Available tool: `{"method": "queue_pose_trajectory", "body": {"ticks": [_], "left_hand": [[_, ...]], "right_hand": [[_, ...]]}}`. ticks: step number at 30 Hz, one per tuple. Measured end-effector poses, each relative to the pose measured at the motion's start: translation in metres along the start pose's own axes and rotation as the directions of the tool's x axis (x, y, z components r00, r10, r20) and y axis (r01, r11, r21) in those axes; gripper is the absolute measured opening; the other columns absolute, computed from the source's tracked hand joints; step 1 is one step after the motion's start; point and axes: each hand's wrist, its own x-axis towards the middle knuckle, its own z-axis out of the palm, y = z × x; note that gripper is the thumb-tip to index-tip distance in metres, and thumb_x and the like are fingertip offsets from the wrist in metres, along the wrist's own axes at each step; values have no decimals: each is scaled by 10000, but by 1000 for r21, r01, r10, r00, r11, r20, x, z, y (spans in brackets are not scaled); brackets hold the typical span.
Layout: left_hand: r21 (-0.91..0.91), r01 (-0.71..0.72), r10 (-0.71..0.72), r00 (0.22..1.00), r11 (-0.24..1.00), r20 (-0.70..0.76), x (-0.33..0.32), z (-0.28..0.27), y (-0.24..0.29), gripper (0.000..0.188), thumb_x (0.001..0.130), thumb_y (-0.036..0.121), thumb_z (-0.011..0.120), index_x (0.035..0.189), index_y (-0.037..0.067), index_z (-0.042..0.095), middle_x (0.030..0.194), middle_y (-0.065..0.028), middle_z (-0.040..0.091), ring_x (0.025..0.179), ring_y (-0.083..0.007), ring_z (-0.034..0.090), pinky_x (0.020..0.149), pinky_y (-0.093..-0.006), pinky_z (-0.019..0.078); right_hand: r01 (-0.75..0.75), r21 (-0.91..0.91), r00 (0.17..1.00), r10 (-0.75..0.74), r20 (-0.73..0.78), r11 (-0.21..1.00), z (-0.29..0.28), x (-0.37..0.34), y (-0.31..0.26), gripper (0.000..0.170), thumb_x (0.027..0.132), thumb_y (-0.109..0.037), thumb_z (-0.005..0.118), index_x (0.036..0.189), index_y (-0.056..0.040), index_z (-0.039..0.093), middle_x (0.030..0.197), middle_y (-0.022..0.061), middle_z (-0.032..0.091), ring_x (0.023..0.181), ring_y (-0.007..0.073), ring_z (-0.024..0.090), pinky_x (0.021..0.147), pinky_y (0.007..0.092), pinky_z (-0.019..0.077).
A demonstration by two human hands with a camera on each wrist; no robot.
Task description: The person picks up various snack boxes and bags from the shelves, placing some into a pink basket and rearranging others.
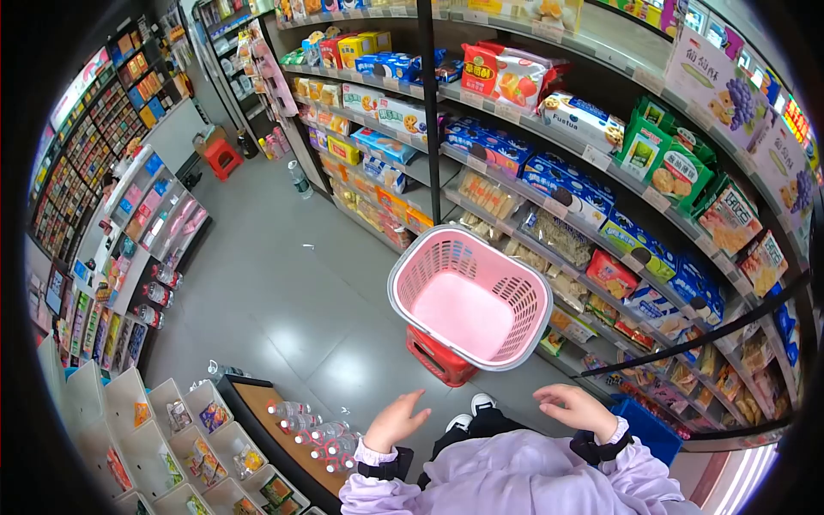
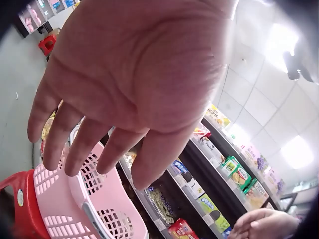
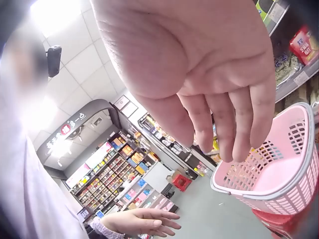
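Observation:
A pink shopping basket [image 1: 463, 305] with a grey rim stands on a red plastic stool [image 1: 442, 356], and nothing lies inside it. My left hand [image 1: 396, 421] hovers apart from the basket on its near left side. In the left wrist view the left palm [image 2: 134, 69] shows with fingers extended and nothing held. On the near right side is my right hand [image 1: 577, 407], also apart from the basket. The right wrist view shows the right palm [image 3: 199, 55] bare, its fingers loosely extended.
Shelves of boxed and bagged biscuits [image 1: 566, 180] rise along the right. Bins of small wrapped snacks [image 1: 197, 455] stand at lower left, beside packs of bottled water [image 1: 322, 433]. Grey floor [image 1: 283, 283] stretches left of the basket. Farther off are another red stool [image 1: 223, 158] and a counter [image 1: 137, 223].

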Motion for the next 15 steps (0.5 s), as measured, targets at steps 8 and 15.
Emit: {"method": "queue_pose_trajectory", "body": {"ticks": [8,15], "left_hand": [[390,-102,132,990,915,-52,100,19,46,567,751,214,595,1237,16,379,1229,-210,427,1158,-337,400,961,-463,308],[862,-155,35,987,482,158,205,73,-12,459,810,215,466,1256,130,401,1277,-152,412,1245,-277,320,1017,-492,199]], "right_hand": [[107,187,994,-98,-54,977,-16,75,85,506,750,-228,641,1171,-12,463,1108,158,538,1010,247,533,852,315,424],[132,-608,990,-70,125,783,71,161,157,576,638,-249,685,1096,36,483,1051,215,547,1002,297,532,904,399,377]]}}
